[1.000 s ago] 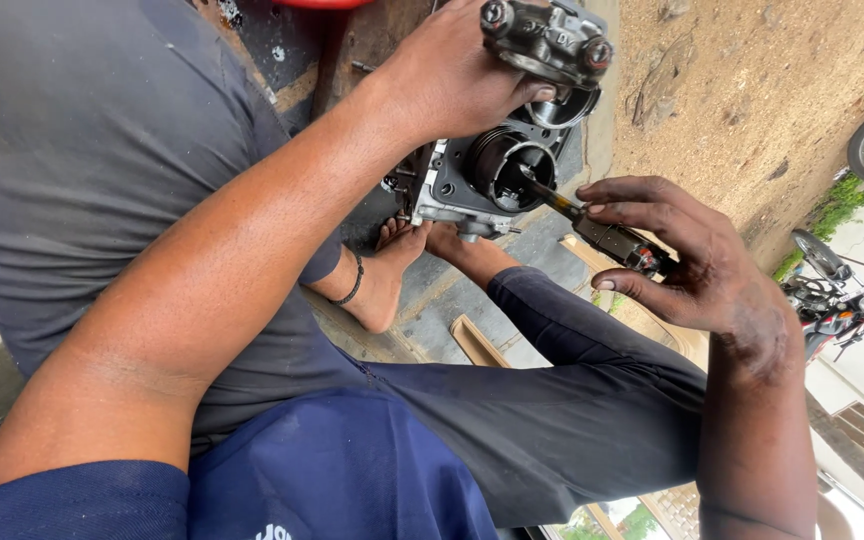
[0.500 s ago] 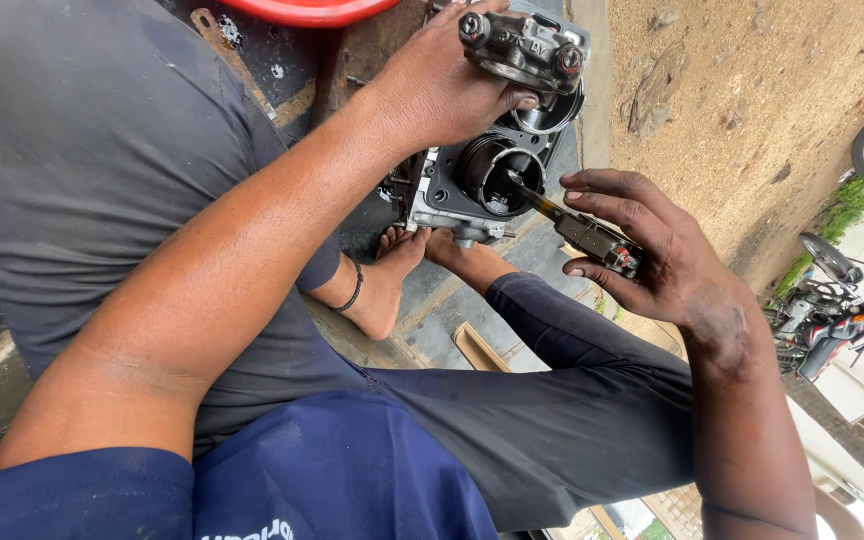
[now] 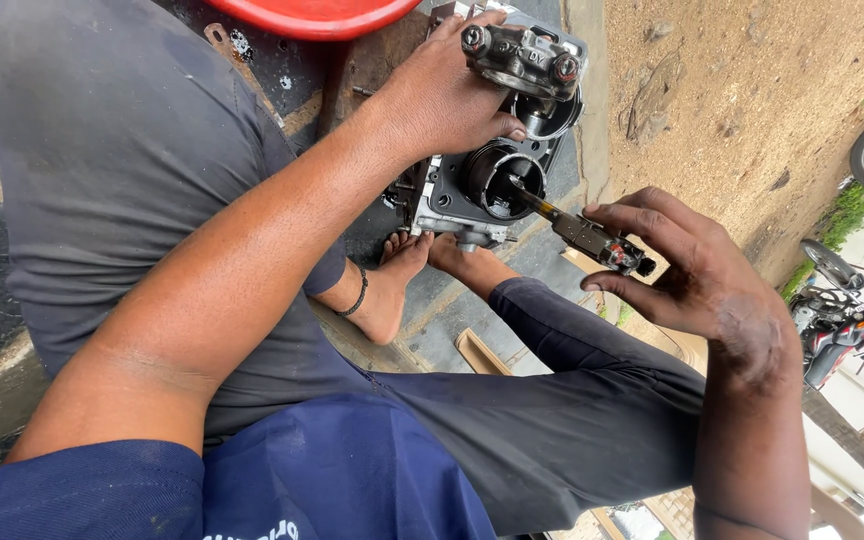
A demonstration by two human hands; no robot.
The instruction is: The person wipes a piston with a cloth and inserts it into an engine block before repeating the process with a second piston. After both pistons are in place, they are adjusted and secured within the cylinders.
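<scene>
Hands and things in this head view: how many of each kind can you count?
Hands: 2, left hand and right hand
Metal engine part: 1
Screwdriver: 1
Red tub: 1
Motorbike: 1
Total: 6

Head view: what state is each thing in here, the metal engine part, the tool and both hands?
Engine part: held up off the ground, round bore open and facing the camera.
Screwdriver: tilted, tip inside the bore.
Left hand: gripping the engine part's top.
Right hand: fingers closed round the screwdriver handle.
Motorcycle: parked at the far right.
</scene>
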